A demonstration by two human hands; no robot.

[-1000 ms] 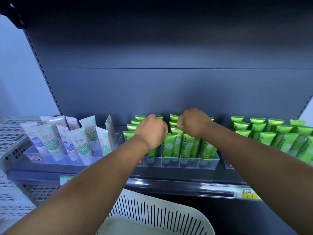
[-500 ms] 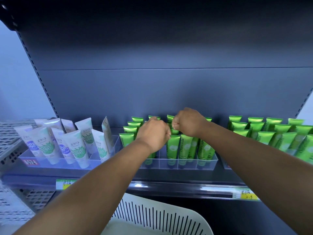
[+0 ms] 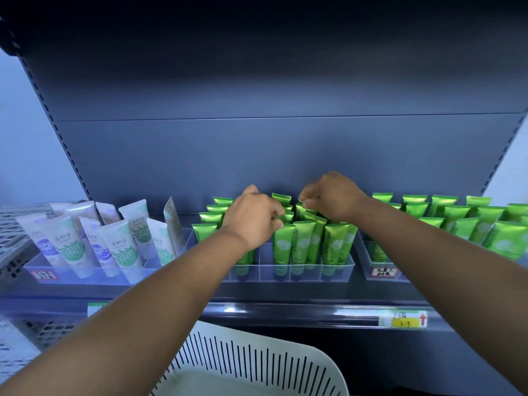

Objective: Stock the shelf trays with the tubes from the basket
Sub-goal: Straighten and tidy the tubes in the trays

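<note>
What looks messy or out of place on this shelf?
In the left tray, the white tubes lean at mixed angles, and one thin tube at its right end tilts alone. The green tubes stand in tidier rows. Nothing looks spilled or damaged.

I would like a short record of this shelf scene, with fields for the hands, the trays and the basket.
left hand: the left hand pinches the top of a green tube in the middle tray
right hand: the right hand has curled fingers among the green tube tops farther back; the grip is hidden
left tray: the left tray holds white tubes
right tray: the right tray holds more green tubes
basket: the white slotted basket is below the shelf; its contents are out of view
</note>
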